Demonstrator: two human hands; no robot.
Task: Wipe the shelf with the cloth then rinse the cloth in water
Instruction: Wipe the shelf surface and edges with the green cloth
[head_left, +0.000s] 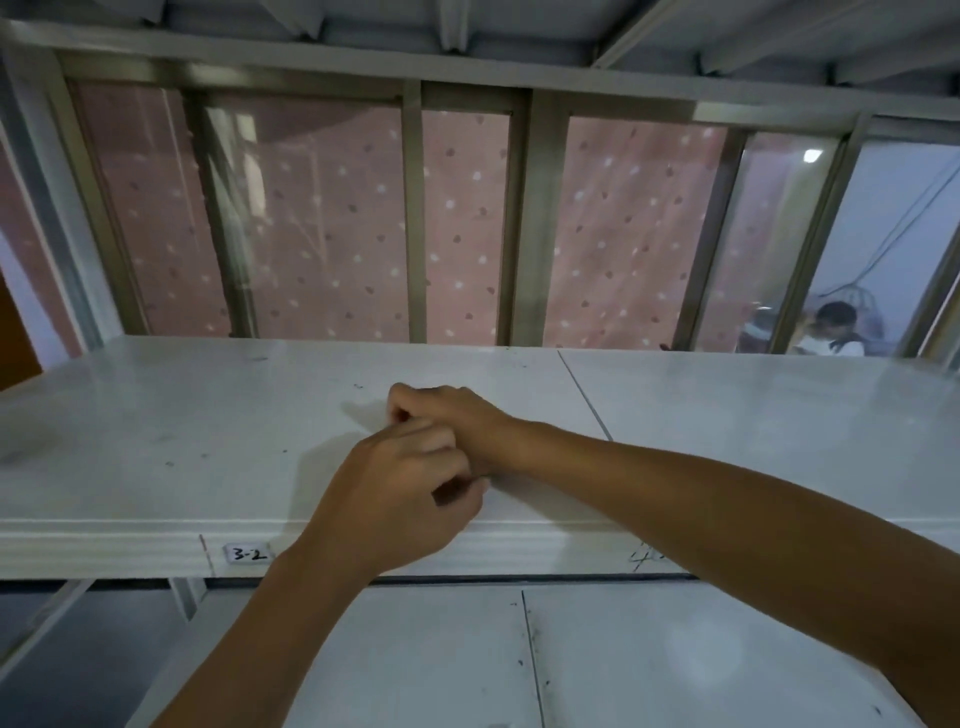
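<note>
On the white shelf, near its front edge at about six o'clock of the board, both hands are met. No cloth can be made out; whether one is hidden between the hands cannot be told. The left hand is laid over the front lip, fingers curled and thumb tucked toward the palm, its grip half clenched on nothing visible. The right hand is placed at one o'clock from the left, touching it, fingers bent under; whether anything is grasped in its grip cannot be told. Small dark specks are scattered over the shelf surface. A small label marked "3-2" is fixed to the front edge at seven o'clock from the hands. A lower shelf is seen beneath. Behind, at twelve o'clock, a window frame backed by a pink dotted curtain is seen.
</note>
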